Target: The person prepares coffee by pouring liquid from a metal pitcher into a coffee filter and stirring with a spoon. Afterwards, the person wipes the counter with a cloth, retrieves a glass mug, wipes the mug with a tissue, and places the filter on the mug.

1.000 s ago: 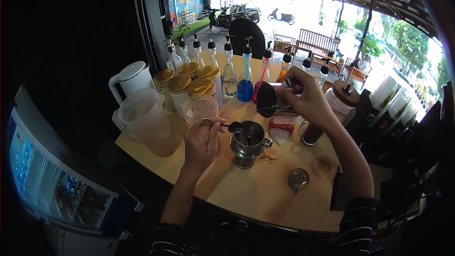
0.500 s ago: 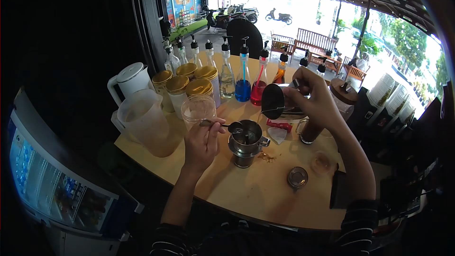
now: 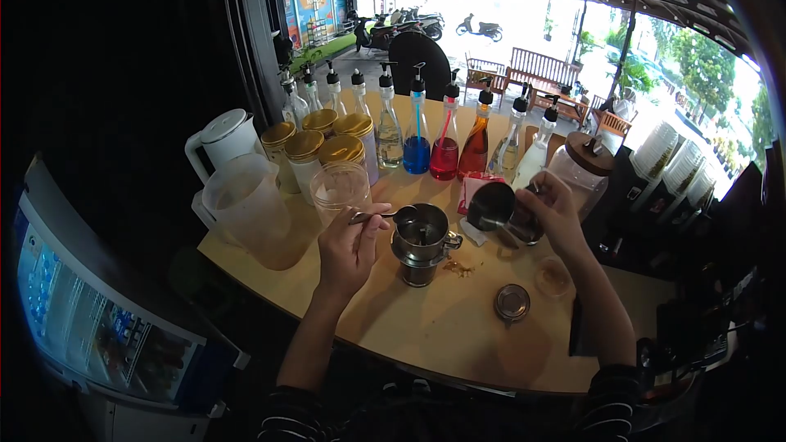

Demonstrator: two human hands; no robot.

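My left hand (image 3: 348, 250) pinches the handle of a small metal spoon (image 3: 377, 216). The spoon's bowl rests at or just above the left rim of a metal coffee dripper (image 3: 420, 237), which stands upright on the counter. My right hand (image 3: 554, 214) grips a metal pitcher (image 3: 490, 208) by its handle side, to the right of the dripper and apart from it. The pitcher is tipped with its dark mouth toward me; no stream shows from it. A small spill (image 3: 461, 267) lies beside the dripper, and a round metal lid (image 3: 512, 303) sits nearer me.
Pump bottles (image 3: 444, 155) of syrup line the back of the wooden counter (image 3: 393, 319). Gold-lidded jars (image 3: 341, 150), a clear plastic cup (image 3: 340, 184) and a plastic jug (image 3: 250, 205) stand left. Far right are a wooden-lidded jar (image 3: 583, 172) and stacked cups (image 3: 679, 168).
The pitcher has moved right and down, away from above the dripper, and the thin stream from it has stopped. My left hand and the spoon have barely moved.
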